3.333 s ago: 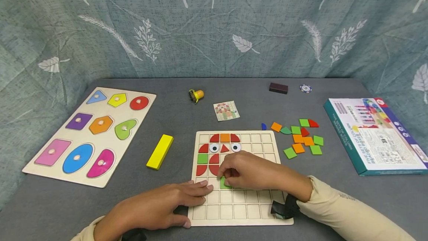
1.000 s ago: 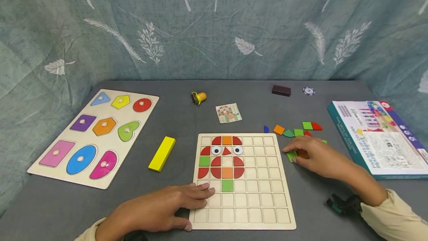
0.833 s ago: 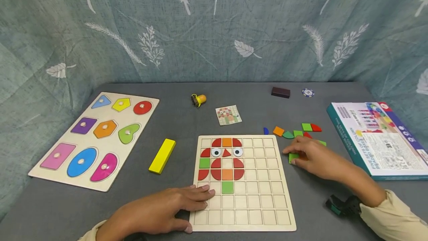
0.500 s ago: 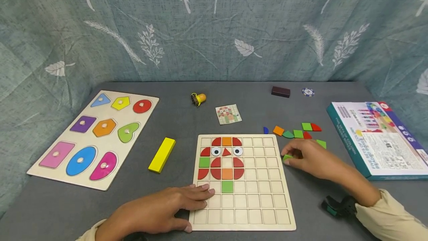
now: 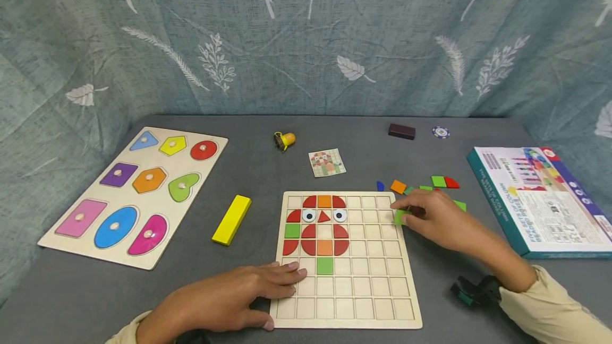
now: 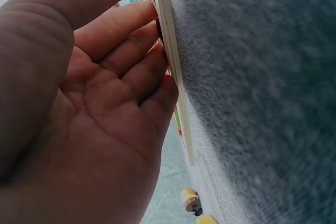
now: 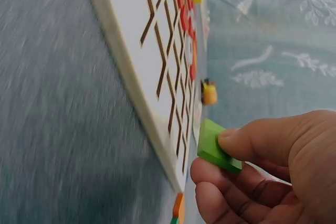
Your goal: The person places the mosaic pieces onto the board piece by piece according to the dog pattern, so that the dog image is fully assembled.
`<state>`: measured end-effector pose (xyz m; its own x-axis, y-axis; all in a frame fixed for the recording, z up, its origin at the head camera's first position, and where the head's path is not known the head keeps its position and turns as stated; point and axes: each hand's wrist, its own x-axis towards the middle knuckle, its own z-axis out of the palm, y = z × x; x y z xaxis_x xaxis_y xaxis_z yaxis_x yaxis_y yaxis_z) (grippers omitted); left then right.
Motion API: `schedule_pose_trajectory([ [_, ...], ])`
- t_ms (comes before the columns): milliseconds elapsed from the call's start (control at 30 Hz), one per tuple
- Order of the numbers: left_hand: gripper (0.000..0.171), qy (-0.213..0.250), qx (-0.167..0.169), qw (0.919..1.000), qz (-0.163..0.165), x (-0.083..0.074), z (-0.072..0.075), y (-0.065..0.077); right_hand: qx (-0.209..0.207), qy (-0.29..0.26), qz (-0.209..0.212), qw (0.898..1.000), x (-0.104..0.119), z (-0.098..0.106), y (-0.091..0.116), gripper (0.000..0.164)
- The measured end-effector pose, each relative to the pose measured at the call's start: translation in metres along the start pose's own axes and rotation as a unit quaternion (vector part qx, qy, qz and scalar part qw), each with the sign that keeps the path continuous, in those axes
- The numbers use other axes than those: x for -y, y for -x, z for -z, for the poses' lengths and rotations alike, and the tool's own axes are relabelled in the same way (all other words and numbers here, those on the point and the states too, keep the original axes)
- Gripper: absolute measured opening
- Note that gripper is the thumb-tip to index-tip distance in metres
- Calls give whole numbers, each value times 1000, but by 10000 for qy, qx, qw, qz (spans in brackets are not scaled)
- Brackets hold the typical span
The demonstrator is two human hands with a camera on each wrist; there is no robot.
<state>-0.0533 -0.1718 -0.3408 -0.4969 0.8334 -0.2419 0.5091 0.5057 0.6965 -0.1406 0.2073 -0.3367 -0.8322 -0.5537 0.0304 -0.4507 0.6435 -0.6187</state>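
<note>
My right hand point(image 5: 437, 219) pinches a green square tile point(image 7: 212, 145) between thumb and fingers, over the right edge of the wooden grid board point(image 5: 363, 315). My left hand point(image 5: 234, 296) lies with fingers extended on the board's lower left edge; the left wrist view shows its open palm point(image 6: 110, 108) against the board's side. Set in the grid are red curved pieces point(image 5: 308, 248), two eye pieces point(image 5: 340, 216), a red triangle point(image 5: 323, 217), orange squares point(image 5: 325, 248) and green squares point(image 5: 325, 266). Right of the board lie loose tiles, among them an orange square point(image 5: 398, 186), some hidden behind my right hand.
A small pattern card point(image 5: 326, 162) lies behind the board, near a yellow-orange toy point(image 5: 285, 140). At left are a yellow block point(image 5: 231, 220) and a knobbed shape puzzle point(image 5: 158, 216). A dark block point(image 5: 402, 131), a poker chip point(image 5: 441, 132) and a box point(image 5: 550, 200) stand at right.
My right hand set a green square in the grid, went right to the loose tiles, picked up another green square and moved left to the board's edge. My left hand stayed put.
</note>
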Motion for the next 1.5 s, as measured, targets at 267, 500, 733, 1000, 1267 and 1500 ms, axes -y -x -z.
schedule_pose_trajectory([
  [267,57,-25,58,10000,30,0,1,0,252,-267,256,9990,16,-16,-11,23],
  [500,57,1,58,10000,78,-1,1,-2,458,-367,725,9956,32,-29,-22,22],
  [733,57,80,83,9999,81,-1,2,-2,793,-626,843,9913,44,-38,-27,21],
  [1000,54,-157,160,9997,-102,0,2,-1,1401,-1044,1148,9779,59,-50,-33,25],
  [1267,53,-202,195,9995,-135,0,3,-2,1598,-1233,1441,9687,69,-58,-36,25],
  [1500,54,-199,187,9996,-90,1,3,0,1953,-1581,1366,9582,74,-63,-36,20],
])
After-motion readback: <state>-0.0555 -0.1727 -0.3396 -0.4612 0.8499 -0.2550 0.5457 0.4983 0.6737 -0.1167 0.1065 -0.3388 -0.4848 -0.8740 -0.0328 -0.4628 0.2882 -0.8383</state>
